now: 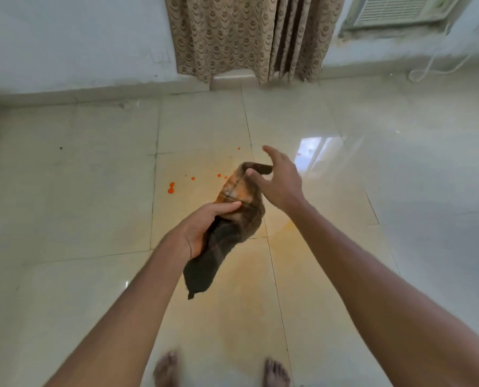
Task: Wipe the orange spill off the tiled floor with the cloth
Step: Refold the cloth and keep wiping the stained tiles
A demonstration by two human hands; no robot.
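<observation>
The cloth (227, 236) is a limp, dark brown checked rag, held in the air over the tiled floor (79, 191), between the two hands. Its upper part is stained orange and its lower end hangs as a narrow, tapering tail.

The left hand (204, 227) grips the rag at its middle, palm up, with the thumb laid across the stained fold. The right hand (280, 180) takes the top corner: the thumb hooks over the fold and the dark corner runs in against the palm, while the forefinger stands out straight.

The floor is glossy cream tile with thin dark joints. The orange spill (171, 187) shows as bright round drops just left of the cloth, toward the far wall. A pale, smeared orange film (285, 226) spreads under and to the right of the hands.

Two bare feet (276, 372) stand at the near edge. A brown patterned curtain (232, 34) hangs in folds at the far wall.
</observation>
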